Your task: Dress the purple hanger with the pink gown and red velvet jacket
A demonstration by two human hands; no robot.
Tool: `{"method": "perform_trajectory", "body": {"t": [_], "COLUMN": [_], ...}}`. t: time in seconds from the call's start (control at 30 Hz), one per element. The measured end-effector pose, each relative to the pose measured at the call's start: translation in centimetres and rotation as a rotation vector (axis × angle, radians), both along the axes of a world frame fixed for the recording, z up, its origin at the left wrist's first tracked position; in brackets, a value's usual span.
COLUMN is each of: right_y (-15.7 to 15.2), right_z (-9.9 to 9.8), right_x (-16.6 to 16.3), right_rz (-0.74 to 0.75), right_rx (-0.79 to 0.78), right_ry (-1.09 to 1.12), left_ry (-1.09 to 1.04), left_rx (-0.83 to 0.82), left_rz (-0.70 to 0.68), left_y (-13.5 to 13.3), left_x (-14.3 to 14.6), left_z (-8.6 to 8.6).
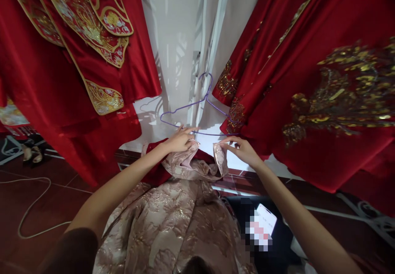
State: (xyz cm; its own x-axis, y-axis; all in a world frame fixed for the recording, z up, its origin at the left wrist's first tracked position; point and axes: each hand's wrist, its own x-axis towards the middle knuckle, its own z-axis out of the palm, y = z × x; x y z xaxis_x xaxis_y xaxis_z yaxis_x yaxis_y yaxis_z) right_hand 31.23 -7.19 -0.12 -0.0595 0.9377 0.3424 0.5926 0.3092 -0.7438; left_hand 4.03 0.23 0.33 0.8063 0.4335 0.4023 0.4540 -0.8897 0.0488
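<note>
A pink-beige brocade garment (173,220) drapes down in front of me, its top edge lifted toward a purple wire hanger (197,109) that hangs on a white wall fixture. My left hand (180,139) grips the garment's left shoulder part, fingers closed, right below the hanger's bottom wire. My right hand (242,149) pinches the garment's right shoulder flap (220,159) between thumb and fingers. A dark red lining shows under the brocade at the left.
Red embroidered robes hang at the left (77,72) and right (317,93) of the white wall (175,39). A white cable (33,208) loops on the dark red floor. A phone (265,220) lies on something black below my right arm. Sandals (32,154) sit far left.
</note>
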Motion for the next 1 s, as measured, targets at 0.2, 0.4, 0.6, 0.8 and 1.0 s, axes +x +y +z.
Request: {"method": "perform_trajectory", "body": {"t": [0.2,0.4,0.6,0.8,1.0], "right_y": [1.4,2.0,2.0,1.2,0.5], "right_z": [-1.8,-3.1,-3.9,-3.9,-1.9], "right_x": [3.7,5.3,6.2,6.1,4.2], "right_rz": [-0.318,-0.446,-0.531,-0.404,-0.277], "right_rx": [0.031,0.174,0.178,0.172,0.206], "right_ry": [0.398,0.493,0.567,0.536,0.617], "left_ry": [-0.014,-0.045,-0.076,-0.092,-0.118], "left_rx": [0.061,0.095,0.1,0.074,0.011], "left_rz": [0.053,0.112,0.106,0.108,0.078], "left_y": [-2.0,-4.6,-5.7,-5.4,-5.3], "left_x": [-0.8,-3.1,-5.2,-5.0,-3.9], "left_z": [-0.8,1.1,2.7,2.7,1.9]}}
